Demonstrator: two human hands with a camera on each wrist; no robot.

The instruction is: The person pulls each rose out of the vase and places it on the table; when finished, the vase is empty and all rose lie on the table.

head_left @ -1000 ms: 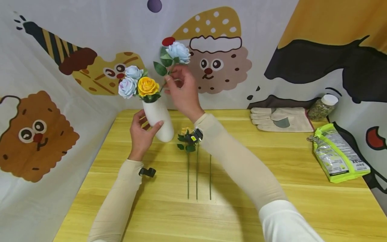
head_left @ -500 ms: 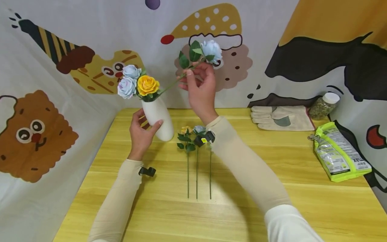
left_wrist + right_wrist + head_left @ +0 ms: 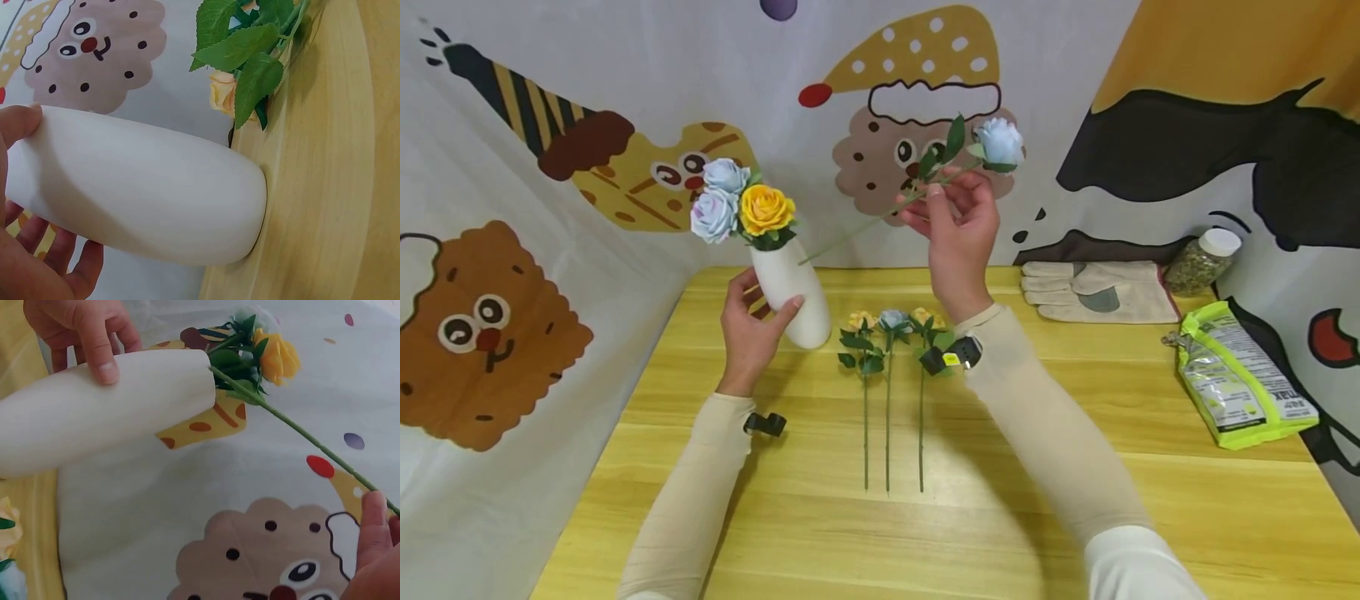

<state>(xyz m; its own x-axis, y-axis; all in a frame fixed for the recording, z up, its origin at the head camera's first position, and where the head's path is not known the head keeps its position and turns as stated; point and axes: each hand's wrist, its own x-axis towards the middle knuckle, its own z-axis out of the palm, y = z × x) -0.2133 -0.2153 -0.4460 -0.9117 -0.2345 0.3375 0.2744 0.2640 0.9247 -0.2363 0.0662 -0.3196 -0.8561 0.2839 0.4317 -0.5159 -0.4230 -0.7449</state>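
Note:
My left hand (image 3: 752, 333) grips the white vase (image 3: 792, 292) around its side, and the vase stands on the table. Two pale blue roses (image 3: 715, 215) and a yellow rose (image 3: 767, 210) stick out of its mouth. Up and to the right, my right hand (image 3: 962, 229) pinches another pale blue rose (image 3: 1000, 142) by its stem, close below the bloom. That stem slants down to the left. In the right wrist view the green stem (image 3: 300, 431) has its tip at the vase's rim; whether it touches, I cannot tell.
On the table (image 3: 820, 542) lie a yellow rose (image 3: 862, 321), a blue rose (image 3: 893, 320) and another yellow rose (image 3: 927, 318), stems toward me. A work glove (image 3: 1097, 292), a white-lidded jar (image 3: 1202, 265) and a green-edged bag (image 3: 1246, 375) are at the right. A printed cloth (image 3: 700, 50) hangs behind.
My right hand has moved to the right with the blue rose, tilting it and drawing its stem out to the vase's rim. The left hand and vase have stayed nearly still.

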